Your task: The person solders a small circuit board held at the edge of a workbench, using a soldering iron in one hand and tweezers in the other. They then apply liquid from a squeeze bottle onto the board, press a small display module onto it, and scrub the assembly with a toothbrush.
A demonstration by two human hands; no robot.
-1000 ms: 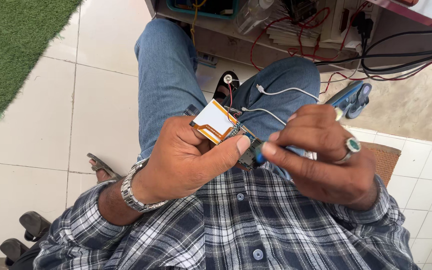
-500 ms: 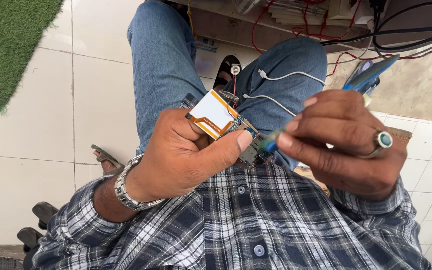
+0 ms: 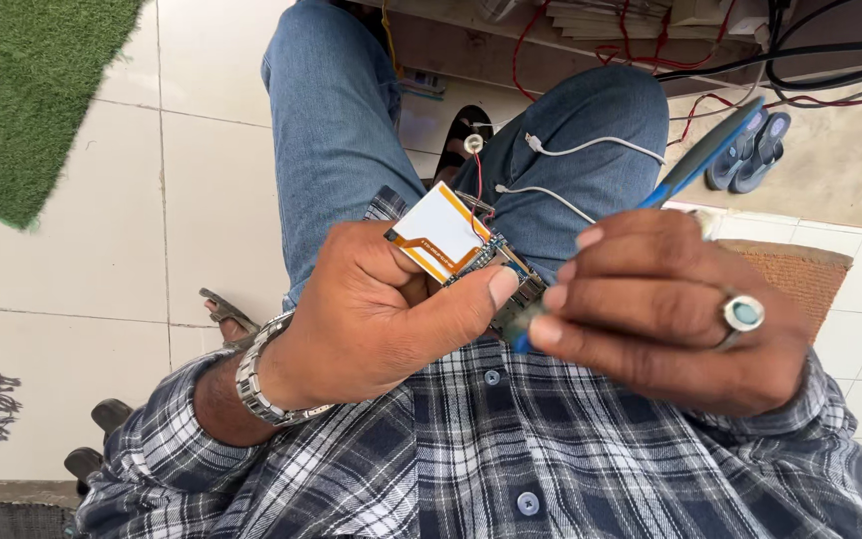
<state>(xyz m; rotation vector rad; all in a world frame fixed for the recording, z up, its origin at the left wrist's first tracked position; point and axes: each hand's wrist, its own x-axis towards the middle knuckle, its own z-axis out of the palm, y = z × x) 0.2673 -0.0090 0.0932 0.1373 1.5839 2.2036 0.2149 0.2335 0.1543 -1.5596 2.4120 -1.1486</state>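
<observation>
Head view shows the left hand [image 3: 381,319] gripping a small circuit board [image 3: 456,240] over the lap while the right hand [image 3: 660,309] pinches a blue tool [image 3: 695,160] against it, probing work that seemingly needs steady, fine tip placement.

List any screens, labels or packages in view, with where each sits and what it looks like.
Small square display panel: on the circuit board held in the left hand, above the thumb; blank white face, orange flex edging.
Blue-handled tool: in the right hand, tip at the board; no label visible.
No packages or signs.
</observation>
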